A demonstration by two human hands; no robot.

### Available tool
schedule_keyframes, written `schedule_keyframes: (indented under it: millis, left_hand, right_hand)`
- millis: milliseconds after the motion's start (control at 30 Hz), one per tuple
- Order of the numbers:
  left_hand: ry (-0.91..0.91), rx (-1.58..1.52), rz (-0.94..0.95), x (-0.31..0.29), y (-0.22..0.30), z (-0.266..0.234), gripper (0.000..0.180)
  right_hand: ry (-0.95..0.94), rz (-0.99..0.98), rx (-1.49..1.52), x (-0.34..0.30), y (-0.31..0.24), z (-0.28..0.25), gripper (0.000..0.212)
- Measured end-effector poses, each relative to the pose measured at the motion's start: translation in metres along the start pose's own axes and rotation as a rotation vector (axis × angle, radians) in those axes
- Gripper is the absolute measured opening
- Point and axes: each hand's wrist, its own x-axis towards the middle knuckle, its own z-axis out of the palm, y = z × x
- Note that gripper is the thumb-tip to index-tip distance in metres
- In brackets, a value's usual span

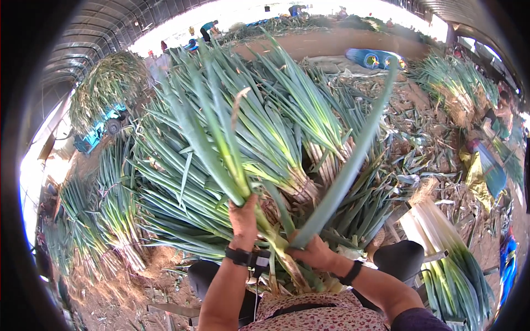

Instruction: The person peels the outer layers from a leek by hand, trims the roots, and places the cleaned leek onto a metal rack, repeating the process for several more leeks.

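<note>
My left hand is closed round a green onion, whose long leaves rise up and away to the left. Its lower stalk slants down towards my lap. Close to that stalk, my right hand is closed on a long green onion leaf, which sticks up to the far right. Whether the leaf is still joined to the stalk I cannot tell. Just beyond my hands lies a big heap of green onions, some in tied bunches with their root ends towards me.
Beside my right knee, green onions with bare white stems rest on a metal frame. More bunches stand at the left. Leaf scraps litter the ground. A blue cart with a green load and several people are farther off.
</note>
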Motion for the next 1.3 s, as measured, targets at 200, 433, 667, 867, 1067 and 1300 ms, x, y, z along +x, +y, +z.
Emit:
schedule_keyframes:
  millis: [200, 433, 667, 867, 1067, 1300]
  left_hand:
    - [-0.014, 0.094, -0.059, 0.000, 0.027, -0.013, 0.054]
    - [-0.603, 0.967, 0.590, -0.042, 0.029, -0.009, 0.042]
    - [-0.482, -0.271, -0.306, -0.026, 0.037, 0.000, 0.033]
    - [-0.464, -0.118, -0.382, -0.021, 0.013, 0.006, 0.038]
    - [-0.160, -0.211, -0.211, -0.009, 0.002, 0.007, 0.028]
    - [-0.069, -0.166, -0.176, 0.021, 0.039, -0.032, 0.024]
  right_hand:
    - [0.078, 0.489, -0.185, -0.014, 0.071, -0.033, 0.041]
    - [0.265, -0.045, -0.190, 0.045, 0.022, 0.035, 0.076]
    - [0.203, 0.082, 0.439, 0.061, 0.038, 0.022, 0.044]
    - [0.109, 0.198, 0.160, 0.062, -0.006, 0.003, 0.034]
    - [0.124, 0.121, 0.235, 0.048, 0.000, 0.021, 0.031]
    - [0.084, 0.463, 0.891, -0.017, 0.054, 0.013, 0.024]
